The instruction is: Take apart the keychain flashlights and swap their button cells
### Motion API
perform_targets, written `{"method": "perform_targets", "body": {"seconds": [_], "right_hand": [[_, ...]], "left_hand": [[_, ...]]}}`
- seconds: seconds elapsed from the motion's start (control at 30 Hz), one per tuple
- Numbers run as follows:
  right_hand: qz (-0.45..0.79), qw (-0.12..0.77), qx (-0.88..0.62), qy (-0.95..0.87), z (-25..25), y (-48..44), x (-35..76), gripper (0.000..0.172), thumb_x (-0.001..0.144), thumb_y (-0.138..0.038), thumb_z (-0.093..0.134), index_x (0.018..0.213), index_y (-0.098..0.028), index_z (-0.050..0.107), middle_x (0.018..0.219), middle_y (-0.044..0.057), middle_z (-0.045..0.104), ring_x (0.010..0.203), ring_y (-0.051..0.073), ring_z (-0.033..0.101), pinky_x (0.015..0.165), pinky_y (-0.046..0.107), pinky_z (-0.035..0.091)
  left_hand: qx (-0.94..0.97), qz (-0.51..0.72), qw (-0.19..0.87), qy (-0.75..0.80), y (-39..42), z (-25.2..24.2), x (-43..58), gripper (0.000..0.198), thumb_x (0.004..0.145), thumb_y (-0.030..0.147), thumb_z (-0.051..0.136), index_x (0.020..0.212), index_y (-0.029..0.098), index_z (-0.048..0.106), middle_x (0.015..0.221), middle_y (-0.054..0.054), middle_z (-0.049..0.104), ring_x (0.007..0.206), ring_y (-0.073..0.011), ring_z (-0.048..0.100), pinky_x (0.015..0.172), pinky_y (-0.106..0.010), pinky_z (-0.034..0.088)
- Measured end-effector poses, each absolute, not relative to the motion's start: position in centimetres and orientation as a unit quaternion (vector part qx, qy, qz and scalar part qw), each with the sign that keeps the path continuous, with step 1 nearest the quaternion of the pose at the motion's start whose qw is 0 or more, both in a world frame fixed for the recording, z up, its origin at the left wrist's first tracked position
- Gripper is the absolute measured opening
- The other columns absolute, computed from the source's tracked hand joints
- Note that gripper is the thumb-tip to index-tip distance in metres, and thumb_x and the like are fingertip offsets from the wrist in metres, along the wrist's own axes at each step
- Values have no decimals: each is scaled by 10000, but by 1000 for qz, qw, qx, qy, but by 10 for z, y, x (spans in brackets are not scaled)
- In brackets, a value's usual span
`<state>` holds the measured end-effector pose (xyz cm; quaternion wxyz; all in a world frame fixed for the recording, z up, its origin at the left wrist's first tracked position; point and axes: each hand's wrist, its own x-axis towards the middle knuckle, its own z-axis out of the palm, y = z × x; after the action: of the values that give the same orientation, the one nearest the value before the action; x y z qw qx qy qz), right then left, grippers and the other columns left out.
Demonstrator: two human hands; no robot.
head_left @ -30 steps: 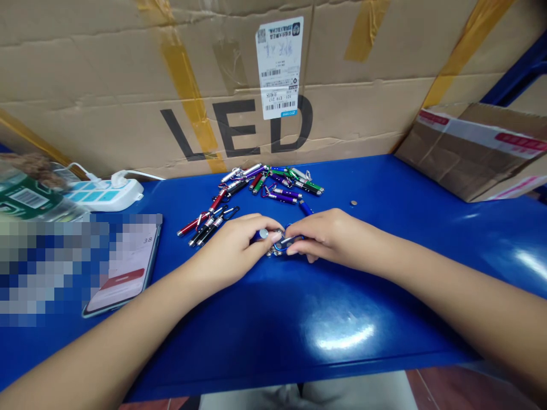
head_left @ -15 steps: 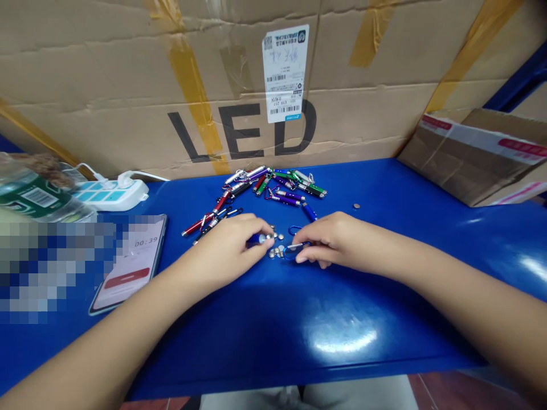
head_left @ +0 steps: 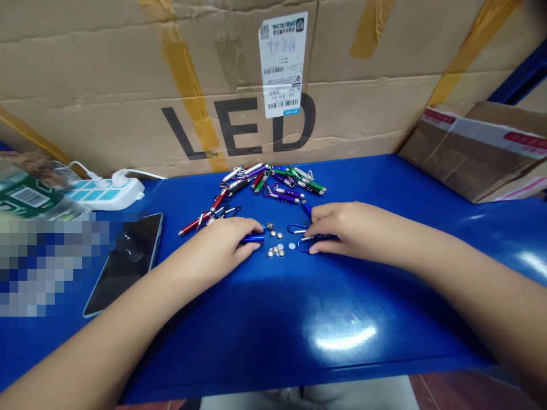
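My left hand (head_left: 233,242) is closed around a blue metal tube (head_left: 255,239) that looks like a mini flashlight body, lying low over the blue table. Between the hands are several silver button cells (head_left: 276,250) and a few pale round discs (head_left: 292,246). My right hand (head_left: 331,230) pinches a blue carabiner clip (head_left: 302,245); whatever it is attached to is covered by the fingers. A second blue carabiner (head_left: 296,229) sits just behind it, touching or close to the fingers. Beyond the right hand, part of another blue tube (head_left: 306,209) shows.
Assorted coloured keychain flashlights (head_left: 284,195) lie in an arc behind the hands. A dark-screened phone (head_left: 128,262), a white power strip (head_left: 106,193) and a bottle (head_left: 32,193) are at left. An open carton (head_left: 470,156) stands at right; a large cardboard box (head_left: 350,114) backs the table.
The left hand and its tube have drawn slightly left, off the button cells. My right hand has shifted a little right and back with the carabiner. The phone's screen has gone dark.
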<state>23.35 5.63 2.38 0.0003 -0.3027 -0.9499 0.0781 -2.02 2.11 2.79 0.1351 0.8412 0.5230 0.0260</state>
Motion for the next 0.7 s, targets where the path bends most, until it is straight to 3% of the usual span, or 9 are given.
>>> {"method": "perform_targets", "body": {"seconds": [0.13,0.33,0.47,0.7], "right_hand": [[60,19,-298,-952,21,58,236,209,879,-347,588,951,-208,726,865,60,619,766,170,595,639,265,409],[56,23,-296,-953,20,58,236,198,871,-341,597,940,-202,721,871,59,638,762,165,605,638,260,411],[49,9,-335,-941,25,58,236,269,868,-390,594,1045,-214,697,968,68,663,845,203,632,679,287,439],[-58,102,-463,-879,39,67,247,355,952,-382,400,1143,-200,638,962,77,660,848,223,625,697,320,436]], "left_hand": [[838,-7,144,526,14,40,-29,184,858,365,570,975,231,618,937,-7,691,880,-223,647,764,-348,481],[863,-53,165,475,15,39,-30,175,848,281,568,979,230,672,1011,-25,661,929,-209,623,837,-338,470],[861,-30,157,483,19,32,-31,183,837,286,585,984,228,678,1013,-29,666,937,-209,628,851,-332,470],[860,-27,138,491,21,47,-30,216,833,334,603,1012,236,674,1034,-34,677,940,-210,633,844,-334,470]]}}
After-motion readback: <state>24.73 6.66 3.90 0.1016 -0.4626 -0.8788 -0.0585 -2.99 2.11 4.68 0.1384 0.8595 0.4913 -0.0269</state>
